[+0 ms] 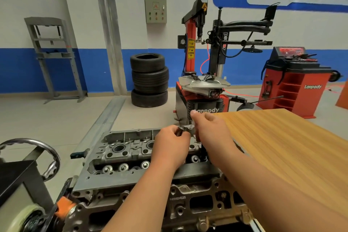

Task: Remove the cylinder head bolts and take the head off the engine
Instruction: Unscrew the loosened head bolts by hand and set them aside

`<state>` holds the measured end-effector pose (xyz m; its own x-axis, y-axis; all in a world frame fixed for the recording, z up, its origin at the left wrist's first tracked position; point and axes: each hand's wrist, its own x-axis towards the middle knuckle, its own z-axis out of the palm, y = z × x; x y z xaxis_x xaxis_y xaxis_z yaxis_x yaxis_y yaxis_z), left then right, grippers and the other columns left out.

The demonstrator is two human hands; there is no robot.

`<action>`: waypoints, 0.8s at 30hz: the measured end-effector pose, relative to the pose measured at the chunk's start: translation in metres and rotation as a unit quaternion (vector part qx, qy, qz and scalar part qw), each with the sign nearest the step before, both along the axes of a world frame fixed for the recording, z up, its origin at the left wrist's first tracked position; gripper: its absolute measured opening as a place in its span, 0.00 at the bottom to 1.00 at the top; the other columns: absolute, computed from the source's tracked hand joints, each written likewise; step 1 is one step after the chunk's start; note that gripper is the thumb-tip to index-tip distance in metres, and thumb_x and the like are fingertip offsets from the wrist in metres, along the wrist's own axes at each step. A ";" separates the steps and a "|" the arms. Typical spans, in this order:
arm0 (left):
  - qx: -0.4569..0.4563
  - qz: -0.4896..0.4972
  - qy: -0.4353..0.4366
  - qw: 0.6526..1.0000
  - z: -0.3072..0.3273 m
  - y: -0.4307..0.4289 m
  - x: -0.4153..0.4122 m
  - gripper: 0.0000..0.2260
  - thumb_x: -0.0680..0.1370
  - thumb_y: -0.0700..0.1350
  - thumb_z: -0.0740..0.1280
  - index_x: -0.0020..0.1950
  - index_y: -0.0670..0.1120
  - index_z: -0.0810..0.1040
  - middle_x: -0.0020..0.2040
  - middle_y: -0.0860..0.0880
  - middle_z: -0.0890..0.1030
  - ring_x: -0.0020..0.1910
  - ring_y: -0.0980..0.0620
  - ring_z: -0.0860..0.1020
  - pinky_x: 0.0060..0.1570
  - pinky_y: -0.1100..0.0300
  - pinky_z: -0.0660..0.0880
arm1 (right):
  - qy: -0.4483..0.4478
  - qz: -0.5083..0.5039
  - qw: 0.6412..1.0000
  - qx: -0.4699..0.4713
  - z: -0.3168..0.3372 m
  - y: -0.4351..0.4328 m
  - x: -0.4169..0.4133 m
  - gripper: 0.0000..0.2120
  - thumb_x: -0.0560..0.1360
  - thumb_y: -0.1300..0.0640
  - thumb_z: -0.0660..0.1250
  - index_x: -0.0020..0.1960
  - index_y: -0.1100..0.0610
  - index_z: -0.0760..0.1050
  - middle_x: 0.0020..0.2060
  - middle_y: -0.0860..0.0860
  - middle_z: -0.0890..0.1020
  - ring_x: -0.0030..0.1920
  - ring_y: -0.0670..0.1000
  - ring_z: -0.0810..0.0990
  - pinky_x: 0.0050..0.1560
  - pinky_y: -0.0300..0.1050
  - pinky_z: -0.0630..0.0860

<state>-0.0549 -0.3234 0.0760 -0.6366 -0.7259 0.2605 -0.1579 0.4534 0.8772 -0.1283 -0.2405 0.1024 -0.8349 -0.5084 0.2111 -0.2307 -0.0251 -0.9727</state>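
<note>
The grey aluminium cylinder head [120,153] sits on the engine block [169,205], its valve springs and plug wells exposed. Both of my hands reach over its far right corner. My left hand [172,144] pinches a small dark cylindrical part [180,130], which looks like a bolt head or socket, beside a small grey metal bracket [190,128]. My right hand [211,130] has its fingers curled over the right side of that bracket. What lies under the palms is hidden.
A wooden table top [293,152] lies close on the right. The engine stand's chrome handwheel [37,149] is at the left. Beyond stand a stack of tyres [149,79], a tyre changer [203,84], a red wheel balancer [295,84] and a grey press frame [54,56].
</note>
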 end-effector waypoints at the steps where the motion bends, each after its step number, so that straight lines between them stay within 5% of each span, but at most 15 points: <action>1: -0.001 0.002 0.000 1.000 0.000 0.000 0.000 0.13 0.74 0.46 0.65 0.29 0.48 0.70 0.20 0.56 0.70 0.20 0.59 0.68 0.17 0.68 0.59 | -0.002 0.005 1.000 0.005 0.003 -0.003 -0.002 0.21 0.77 0.45 0.62 0.30 0.55 0.66 0.23 0.48 0.67 0.24 0.48 0.65 0.30 0.45 0.63; 4: -0.007 0.009 -0.007 1.000 -0.002 -0.001 -0.001 0.13 0.73 0.47 0.65 0.30 0.47 0.70 0.20 0.56 0.70 0.21 0.58 0.68 0.18 0.67 0.59 | -0.087 0.142 0.986 0.024 0.011 -0.004 -0.021 0.27 0.80 0.44 0.58 0.25 0.53 0.64 0.21 0.48 0.62 0.22 0.49 0.59 0.25 0.41 0.59; 8: -0.008 0.005 -0.012 1.000 -0.002 -0.001 -0.002 0.13 0.74 0.48 0.64 0.29 0.48 0.69 0.21 0.56 0.69 0.21 0.58 0.67 0.24 0.63 0.60 | -0.211 0.367 0.904 0.053 0.019 0.003 -0.042 0.24 0.74 0.44 0.59 0.22 0.51 0.64 0.19 0.46 0.60 0.21 0.46 0.57 0.23 0.38 0.56; 11: -0.001 0.005 -0.008 1.000 -0.002 -0.002 -0.002 0.14 0.74 0.48 0.64 0.29 0.49 0.69 0.20 0.56 0.69 0.21 0.58 0.66 0.25 0.62 0.61 | -0.193 0.273 0.941 0.057 0.016 0.002 -0.031 0.23 0.76 0.41 0.61 0.27 0.52 0.68 0.22 0.48 0.64 0.23 0.48 0.62 0.26 0.40 0.61; 14: 0.000 -0.001 -0.010 1.000 -0.001 -0.002 -0.002 0.13 0.74 0.46 0.65 0.29 0.48 0.71 0.20 0.57 0.70 0.20 0.58 0.68 0.19 0.66 0.61 | -0.074 0.092 0.993 0.023 -0.001 0.004 -0.016 0.18 0.72 0.39 0.65 0.34 0.53 0.71 0.26 0.47 0.71 0.26 0.47 0.69 0.33 0.44 0.68; 17: 0.000 0.000 0.001 1.000 0.003 0.000 0.002 0.11 0.74 0.46 0.65 0.32 0.47 0.73 0.20 0.57 0.71 0.20 0.60 0.70 0.16 0.68 0.60 | -0.030 0.038 0.998 0.035 -0.003 -0.003 -0.009 0.19 0.74 0.43 0.64 0.29 0.52 0.67 0.23 0.48 0.68 0.24 0.48 0.66 0.31 0.45 0.64; 20: -0.002 0.010 0.000 1.000 0.003 0.002 0.003 0.11 0.74 0.48 0.65 0.32 0.48 0.73 0.20 0.58 0.71 0.20 0.59 0.69 0.22 0.64 0.63 | -0.106 0.157 0.981 0.035 0.007 -0.004 -0.021 0.28 0.78 0.45 0.60 0.21 0.50 0.61 0.20 0.47 0.61 0.20 0.48 0.58 0.25 0.40 0.57; 24: 0.002 0.014 -0.002 1.000 0.000 0.002 0.003 0.12 0.74 0.49 0.65 0.32 0.48 0.72 0.19 0.57 0.68 0.24 0.53 0.67 0.26 0.62 0.63 | -0.190 0.369 0.908 0.061 0.013 0.002 -0.038 0.22 0.73 0.45 0.59 0.22 0.50 0.61 0.18 0.45 0.61 0.19 0.46 0.58 0.23 0.37 0.55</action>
